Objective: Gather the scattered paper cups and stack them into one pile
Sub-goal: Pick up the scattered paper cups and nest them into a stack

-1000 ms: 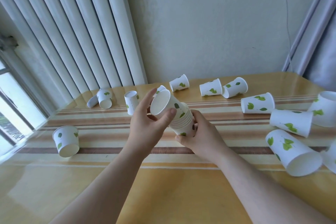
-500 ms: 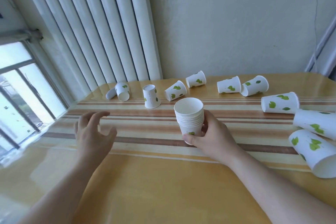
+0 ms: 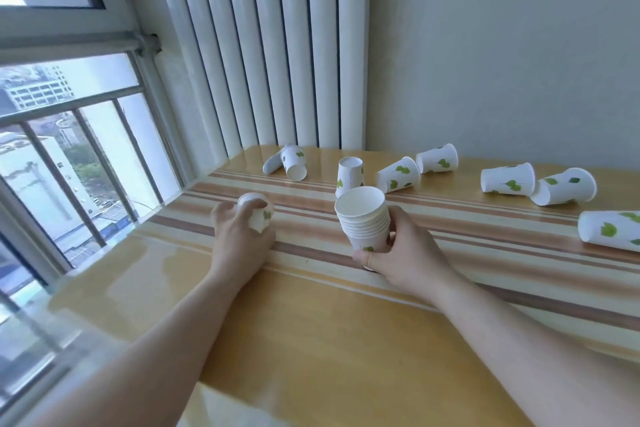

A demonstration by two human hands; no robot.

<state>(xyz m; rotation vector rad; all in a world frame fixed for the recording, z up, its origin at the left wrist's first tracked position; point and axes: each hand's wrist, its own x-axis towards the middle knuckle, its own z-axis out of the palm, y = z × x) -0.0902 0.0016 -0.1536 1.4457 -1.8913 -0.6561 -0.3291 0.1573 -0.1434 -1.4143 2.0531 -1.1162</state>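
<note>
My right hand (image 3: 401, 253) grips a stack of several white paper cups with green leaf prints (image 3: 363, 218), held upright with its mouth up, just above the striped table (image 3: 329, 322). My left hand (image 3: 239, 239) is closed over a single upside-down cup (image 3: 258, 215) at the table's left side near the window. Other loose cups lie along the back: one on its side (image 3: 294, 166), one standing upside down (image 3: 349, 175), a tipped one (image 3: 398, 174), and several more on their sides to the right (image 3: 507, 178).
A window with bars (image 3: 69, 166) runs along the table's left edge. White vertical radiator columns (image 3: 277, 45) and a plain wall (image 3: 502, 45) stand behind the table. One cup (image 3: 609, 229) lies at the right edge of view.
My left hand let go of the stack, swung left and closed on the single cup near the window. The right hand turned the stack upright. The view panned left.
</note>
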